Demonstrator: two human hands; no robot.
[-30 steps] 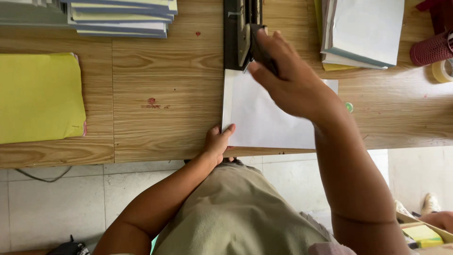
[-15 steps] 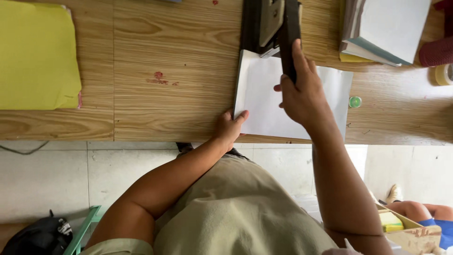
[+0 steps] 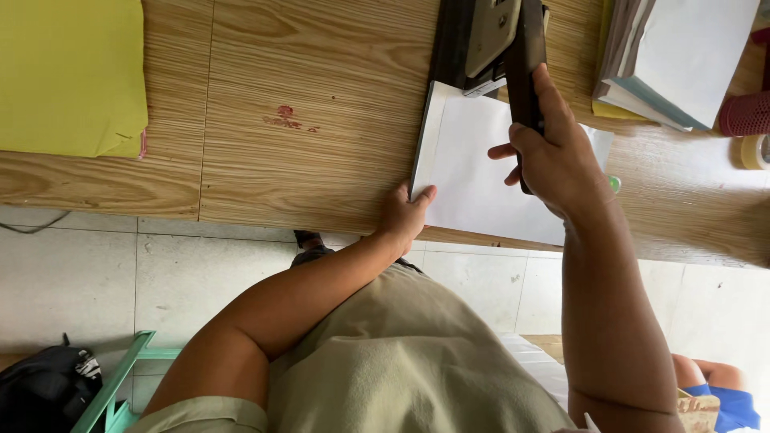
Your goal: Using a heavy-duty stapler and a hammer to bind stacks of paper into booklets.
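A stack of white paper [image 3: 473, 168] lies on the wooden table [image 3: 321, 144] with its far edge under a large dark heavy-duty stapler [image 3: 489, 40]. My right hand [image 3: 553, 156] grips the stapler's long black lever arm [image 3: 525, 64] from above. My left hand [image 3: 405, 212] rests at the table's front edge, fingers pressing the near left corner of the paper stack.
A yellow folder [image 3: 72, 76] lies at the left of the table. A pile of white and grey booklets [image 3: 682, 56] sits at the right, with a red mesh cup [image 3: 746, 112] and a tape roll [image 3: 755, 152] beside it. A black bag [image 3: 44, 385] and green frame [image 3: 120, 385] stand on the tiled floor.
The view has shifted down and closer. My right hand has slid along the stapler lever towards me and pressed it down; my left hand stays on the paper's corner.
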